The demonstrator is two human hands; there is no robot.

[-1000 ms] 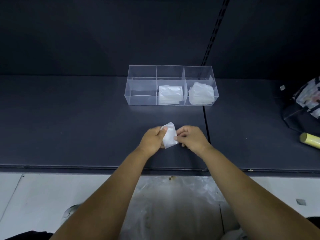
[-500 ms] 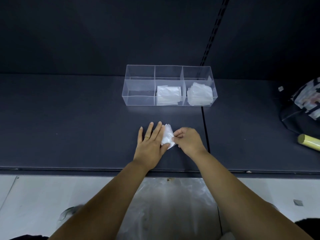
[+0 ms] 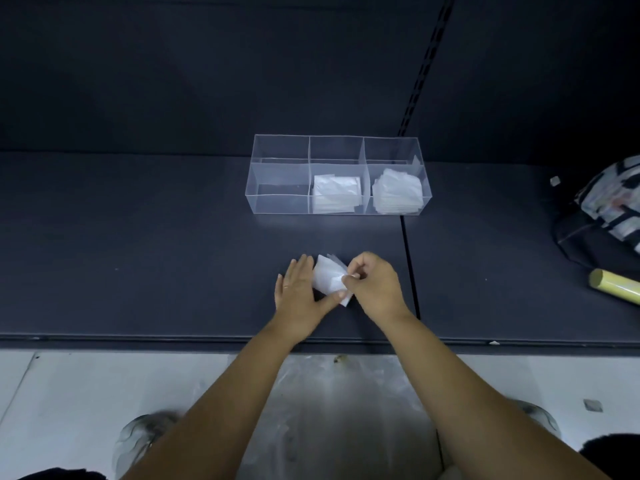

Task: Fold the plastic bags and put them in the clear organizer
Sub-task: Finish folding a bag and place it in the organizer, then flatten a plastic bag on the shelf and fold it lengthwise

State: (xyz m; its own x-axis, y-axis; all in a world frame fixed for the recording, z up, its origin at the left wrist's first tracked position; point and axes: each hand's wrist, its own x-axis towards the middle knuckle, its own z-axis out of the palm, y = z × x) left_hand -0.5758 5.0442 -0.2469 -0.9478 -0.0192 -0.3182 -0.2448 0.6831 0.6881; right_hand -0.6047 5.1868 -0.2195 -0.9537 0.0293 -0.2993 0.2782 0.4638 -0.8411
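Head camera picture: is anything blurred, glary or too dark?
Head view: the dark shelf is dim with little detail; the plastic bag and the folded bags in the clear organizer read near-white, without hard glare; the shoe at lower left is smeared.

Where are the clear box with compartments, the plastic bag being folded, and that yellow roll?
clear organizer (image 3: 280, 199): head view, front wall of its empty left compartment.
plastic bag (image 3: 327, 277): head view, middle of its flat white face.
yellow roll (image 3: 616, 288): head view, its side, near the right edge.
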